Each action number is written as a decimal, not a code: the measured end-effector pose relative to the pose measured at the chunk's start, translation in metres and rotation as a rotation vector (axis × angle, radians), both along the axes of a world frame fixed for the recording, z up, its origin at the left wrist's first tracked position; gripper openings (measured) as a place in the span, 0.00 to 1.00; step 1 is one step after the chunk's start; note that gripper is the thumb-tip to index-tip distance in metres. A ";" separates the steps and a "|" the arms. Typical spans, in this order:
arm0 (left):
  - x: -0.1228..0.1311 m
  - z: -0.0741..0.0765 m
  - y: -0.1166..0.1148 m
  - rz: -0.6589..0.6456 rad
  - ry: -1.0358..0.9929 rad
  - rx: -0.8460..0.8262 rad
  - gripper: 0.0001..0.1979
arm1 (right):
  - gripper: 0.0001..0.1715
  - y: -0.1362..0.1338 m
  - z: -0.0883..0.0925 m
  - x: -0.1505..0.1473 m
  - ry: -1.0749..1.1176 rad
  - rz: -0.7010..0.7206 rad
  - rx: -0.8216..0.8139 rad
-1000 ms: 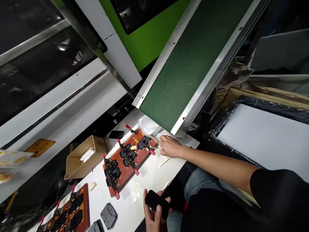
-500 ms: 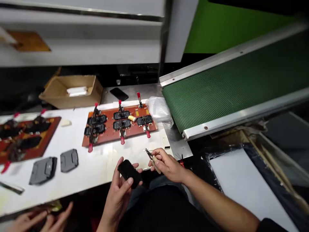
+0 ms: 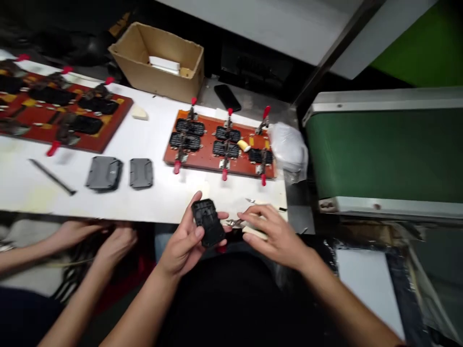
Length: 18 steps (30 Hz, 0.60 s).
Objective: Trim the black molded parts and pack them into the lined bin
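A black moulded plastic plate (image 3: 209,222) with a ribbed inner face is gripped between the thumb and fingers of my left hand (image 3: 186,241). My right hand (image 3: 277,236) is closed around small pliers (image 3: 253,230) with pale handles, whose jaws point left, close to the plate's right edge. Beyond my hands lies a red-brown fixture board (image 3: 208,161) with red-tipped toggle clamps. Similar black plates (image 3: 226,148) are clamped on it, and a yellow spool (image 3: 243,145) rests among them.
Grey covers (image 3: 104,173) and a black strip (image 3: 52,177) lie on the white table. Another clamp board (image 3: 104,130) is at left, below a cardboard box (image 3: 159,86). A phone (image 3: 227,98) lies behind. A green conveyor (image 3: 383,154) stands right. A co-worker's hands (image 3: 115,241) are at lower left.
The view has swung left and down. The plate in my left hand now shows its ribbed face, and the pliers in my right hand have come closer to it.
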<state>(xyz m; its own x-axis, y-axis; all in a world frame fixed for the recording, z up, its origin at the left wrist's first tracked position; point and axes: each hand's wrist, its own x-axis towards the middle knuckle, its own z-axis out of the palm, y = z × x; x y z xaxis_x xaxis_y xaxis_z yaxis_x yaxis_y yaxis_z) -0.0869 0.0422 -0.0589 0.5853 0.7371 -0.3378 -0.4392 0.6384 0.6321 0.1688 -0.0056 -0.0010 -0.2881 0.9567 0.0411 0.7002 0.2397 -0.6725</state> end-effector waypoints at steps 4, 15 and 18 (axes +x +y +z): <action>-0.026 0.008 0.013 0.051 -0.060 0.106 0.52 | 0.28 0.043 0.048 -0.043 -0.145 0.164 0.125; -0.025 0.012 0.006 0.298 -0.071 0.146 0.53 | 0.18 0.065 0.078 -0.095 -0.275 0.325 0.200; -0.022 0.011 0.002 0.282 -0.034 0.137 0.51 | 0.18 0.061 0.078 -0.091 -0.379 0.320 0.249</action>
